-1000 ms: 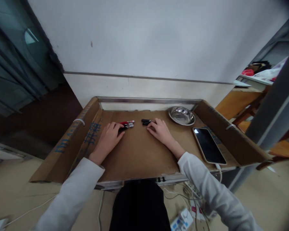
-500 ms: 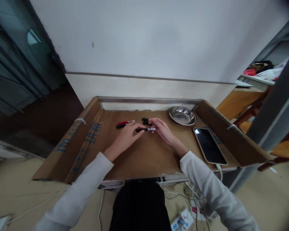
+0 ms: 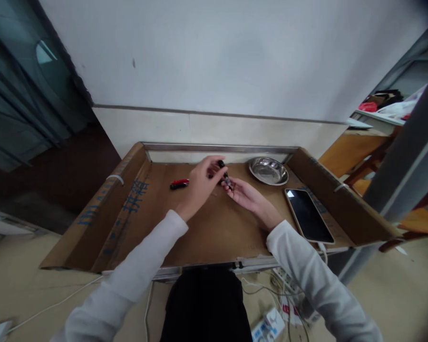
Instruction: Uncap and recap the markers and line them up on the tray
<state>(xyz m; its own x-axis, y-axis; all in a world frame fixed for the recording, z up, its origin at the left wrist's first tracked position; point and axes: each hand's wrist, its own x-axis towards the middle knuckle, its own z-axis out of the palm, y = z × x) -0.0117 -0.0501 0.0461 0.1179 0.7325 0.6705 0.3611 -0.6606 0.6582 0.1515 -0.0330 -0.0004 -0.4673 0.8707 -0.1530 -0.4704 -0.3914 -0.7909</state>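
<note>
Between my two hands a small black pen-like item with a clear lower part stands steeply tilted over the cardboard. The fingers of my left hand are closed round its black upper part. My right hand, palm turned up, pinches its lower end. On the cardboard sheet, left of my left hand, lie red and black pens, partly hidden by that hand. Another dark item behind my left fingers is mostly covered.
A round metal bowl stands at the back right. In front of it lies a phone with a white cable. Folded cardboard walls rise at both sides, with a white wall behind. Cables and a power strip are on the floor.
My left hand has moved up and right, over the dark items at the back. The black item between my hands has gone from lying flat to steeply tilted.
</note>
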